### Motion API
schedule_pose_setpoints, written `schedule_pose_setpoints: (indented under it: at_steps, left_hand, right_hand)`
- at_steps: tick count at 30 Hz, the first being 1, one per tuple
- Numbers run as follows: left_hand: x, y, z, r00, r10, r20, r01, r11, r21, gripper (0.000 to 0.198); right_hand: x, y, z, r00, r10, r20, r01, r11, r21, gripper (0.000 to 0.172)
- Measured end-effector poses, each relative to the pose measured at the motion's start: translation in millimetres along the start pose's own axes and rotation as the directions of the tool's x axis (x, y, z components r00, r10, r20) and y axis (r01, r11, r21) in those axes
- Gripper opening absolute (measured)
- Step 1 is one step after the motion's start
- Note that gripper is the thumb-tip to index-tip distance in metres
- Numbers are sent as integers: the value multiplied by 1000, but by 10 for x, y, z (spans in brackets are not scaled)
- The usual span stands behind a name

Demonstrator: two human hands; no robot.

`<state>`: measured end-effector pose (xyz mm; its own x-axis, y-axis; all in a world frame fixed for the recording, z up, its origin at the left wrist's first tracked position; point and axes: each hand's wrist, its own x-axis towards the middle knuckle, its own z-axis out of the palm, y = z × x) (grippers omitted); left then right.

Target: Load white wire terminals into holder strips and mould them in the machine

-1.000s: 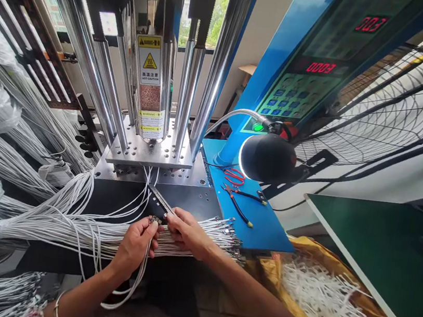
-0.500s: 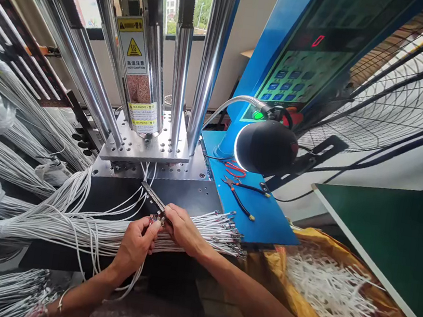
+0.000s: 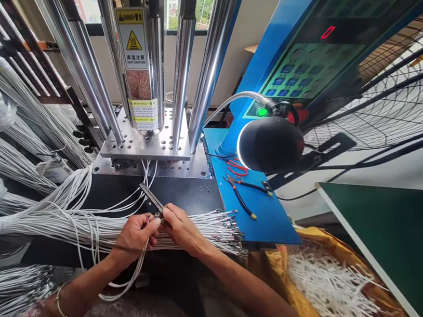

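Over the black work surface, my left hand (image 3: 133,238) pinches a white cable (image 3: 137,269) near its small metal-coloured connector end (image 3: 156,216); the cable loops down below the hand. My right hand (image 3: 184,232) grips one end of a narrow dark metal bar (image 3: 151,198) with small notches along it. The bar slants up and left towards the press. Its gripped end meets the connector between my two hands, but whether the connector sits in the bar is hidden by fingers. Under both hands lies a thick bundle of white cables (image 3: 48,226), connector ends pointing right.
Ahead stands a press with steel columns and a drilled plate (image 3: 144,150), bearing a hot-caution label (image 3: 134,42). Several cables run from beneath the plate. Cutting pliers (image 3: 239,191) lie on the blue base, near a lamp (image 3: 272,145). A yellow sack (image 3: 282,273) holds white scraps.
Both hands stay together at the bar's near end, with slight finger movement. The loose cable loop below my left hand has swung a little. The view has shifted slightly.
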<state>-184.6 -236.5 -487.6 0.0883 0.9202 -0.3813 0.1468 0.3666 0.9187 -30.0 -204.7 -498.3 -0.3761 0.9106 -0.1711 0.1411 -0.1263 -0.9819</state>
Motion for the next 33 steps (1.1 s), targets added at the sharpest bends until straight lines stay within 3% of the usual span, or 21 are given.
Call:
schedule_pose_setpoints:
  at_steps: [4,8,11,18,25,27,30,33]
  left_hand:
    - [-19,59,-122,997,42,-59,-46,997,-60,37]
    - [-26,66,-146,999,-21,45,23,998,-50,41]
    - [-19,59,-96,997,-27,77,29,999,-29,42]
    - [-15,16,-55,1000,-4,31,7,996,-91,38]
    - [-12,96,-101,994,8,113,-5,1000,-25,39]
    - [16,108,-155,997,40,64,-41,999,17,39]
    - [62,85,-245,990,95,-102,-97,995,-13,39]
    - [82,41,-278,999,46,-25,-49,990,-134,40]
  right_hand:
    - [-27,-28,-11,993,119,18,-120,963,243,28]
    - [-47,-27,-14,983,155,97,-179,926,332,27]
    - [-51,-28,-9,989,109,98,-132,951,279,28]
    - [-35,-29,-36,998,8,68,-16,994,112,31]
    - [-32,14,-39,995,-50,82,54,998,-43,30]
    - [-38,23,-30,998,-26,49,25,1000,15,29]
    - [-59,16,-27,997,69,39,-75,979,188,27]
    - [-78,2,-35,988,121,91,-144,934,326,27]
